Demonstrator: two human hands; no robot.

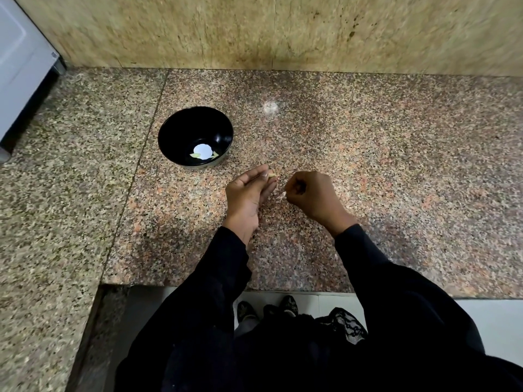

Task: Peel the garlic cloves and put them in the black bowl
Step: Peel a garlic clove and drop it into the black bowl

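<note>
A black bowl [195, 131] stands on the granite counter, left of centre, with two pale garlic cloves lying at its bottom beside a bright glare spot. My left hand [247, 193] is just right of and below the bowl, fingertips pinching a small pale garlic clove [272, 175]. A short way to the right, my right hand [311, 195] is curled into a fist, and a thin whitish strip of garlic skin [281, 195] sticks out from its fingertips. The two hands are a few centimetres apart above the counter.
The speckled granite counter [368, 165] runs to a tiled wall [283, 32] at the back. A grey-white appliance [19, 66] stands at the far left. The counter's front edge [226, 287] is near my body, with floor and my feet below.
</note>
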